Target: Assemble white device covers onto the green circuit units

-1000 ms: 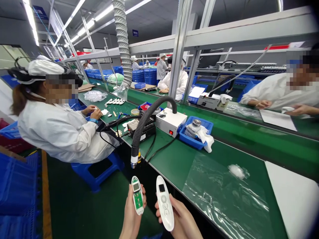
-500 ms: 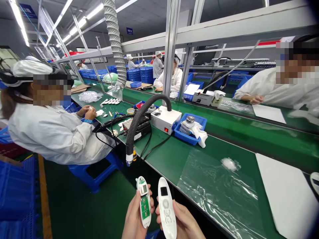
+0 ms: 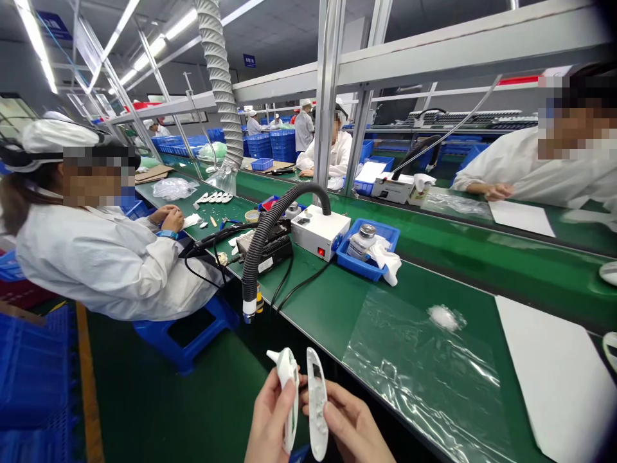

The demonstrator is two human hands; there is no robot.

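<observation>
At the bottom centre, my left hand point(image 3: 270, 411) grips a white device half point(image 3: 288, 376) with a pointed tip at its upper left. That half stands almost edge-on, its open side turned to the right. Just beside it, my right hand point(image 3: 349, 421) holds a white front cover point(image 3: 317, 405) with a dark window near its top. The cover is also turned nearly edge-on. A narrow gap separates the two parts, and both are upright in front of the bench's near edge.
On the green bench point(image 3: 313, 302) are a white box with a black hose point(image 3: 321, 231), a blue tray point(image 3: 361, 267) holding a bottle, a clear plastic sheet point(image 3: 424, 366) and white paper point(image 3: 554, 366). A person point(image 3: 106, 251) sits at left; another person point(image 3: 540, 157) is across.
Both parts have turned from facing the camera to nearly edge-on. The circuit board in the left part no longer shows clearly. The cover's lower end has shifted left.
</observation>
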